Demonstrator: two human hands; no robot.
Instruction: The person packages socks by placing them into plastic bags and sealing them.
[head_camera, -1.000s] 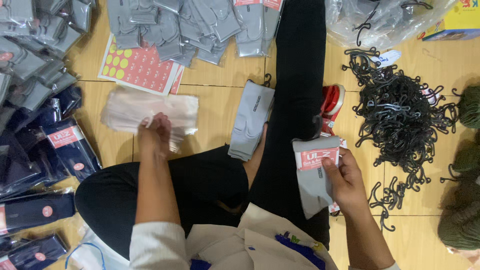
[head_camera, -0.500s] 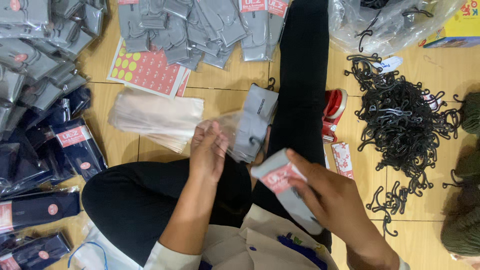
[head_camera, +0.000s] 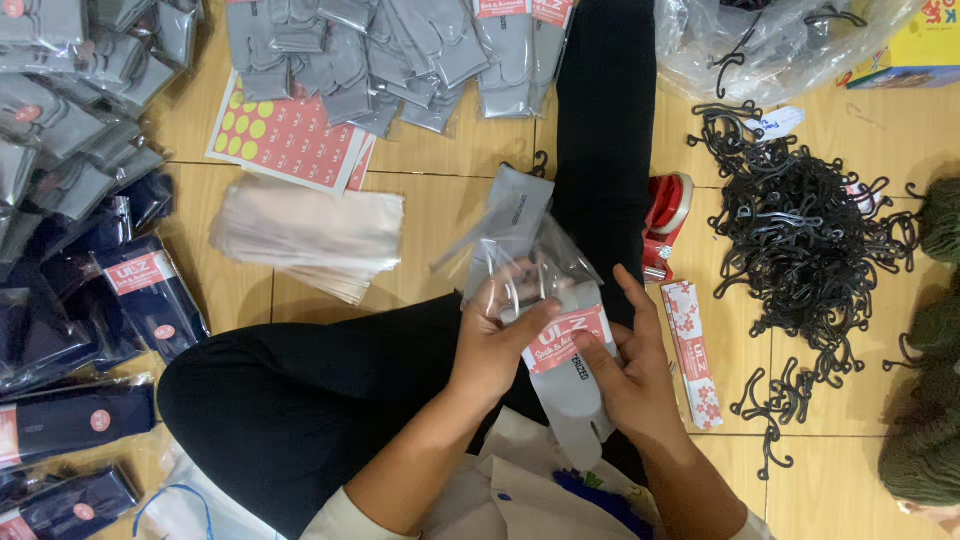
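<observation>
I sit on a wooden floor with my legs in black trousers. My left hand (head_camera: 497, 338) grips a clear plastic bag (head_camera: 530, 262) at its mouth. My right hand (head_camera: 628, 372) holds a pair of grey socks (head_camera: 572, 402) with a red and white paper band (head_camera: 570, 338), its top end at the bag's opening. Both hands meet over my lap. Another grey sock pair (head_camera: 513, 205) lies on the floor just beyond the bag.
A stack of clear bags (head_camera: 312, 236) lies left of my hands, a red sticker sheet (head_camera: 290, 138) behind it. Packed grey socks (head_camera: 380, 45) line the top, navy packs (head_camera: 110, 310) the left. Black plastic hooks (head_camera: 800, 240), a red tape dispenser (head_camera: 668, 215) and a paper band (head_camera: 690, 352) lie right.
My left hand left the stack of clear bags with one bag and came to my lap. My right hand brought the grey socks inward to the bag's mouth.
</observation>
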